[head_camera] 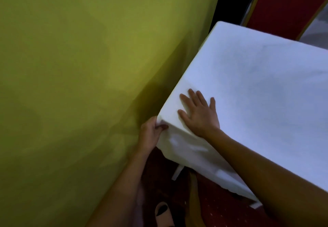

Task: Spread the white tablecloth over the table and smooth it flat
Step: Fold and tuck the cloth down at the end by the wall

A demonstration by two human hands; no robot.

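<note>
The white tablecloth (257, 84) is laid over the table, whose top is fully covered in the part seen; the table itself is hidden under the cloth. The cloth's top surface is seen mostly flat, with faint creases near the middle. The near side is draped down over the edge, and the hem (204, 166) is seen hanging above the red carpet (221, 209) (patterned with small light dots).

The right hand (198, 115) is laid flat, palm down, on the cloth top just inside the near-left corner. Its fingers (185, 100) are spread and extended, and nothing is gripped; the cloth is only pressed.

The left hand (150, 132) is placed at the corner itself, below the table edge. Its fingers (162, 126) are curled closed and a fold of the cloth's corner is pinched between thumb and fingertips (the exact amount of fabric held cannot be told, the detail is blurred). Small wrinkles are seen in the hanging fabric just right of that grip.

A large yellow-green cloth surface (79, 76) is seen filling the left of the view, just beside the white-covered table's left edge. A red panel with a gold edge (284, 3) is seen beyond the far corner. A light strip (177, 172) is seen hanging under the hem, near the left wrist.
</note>
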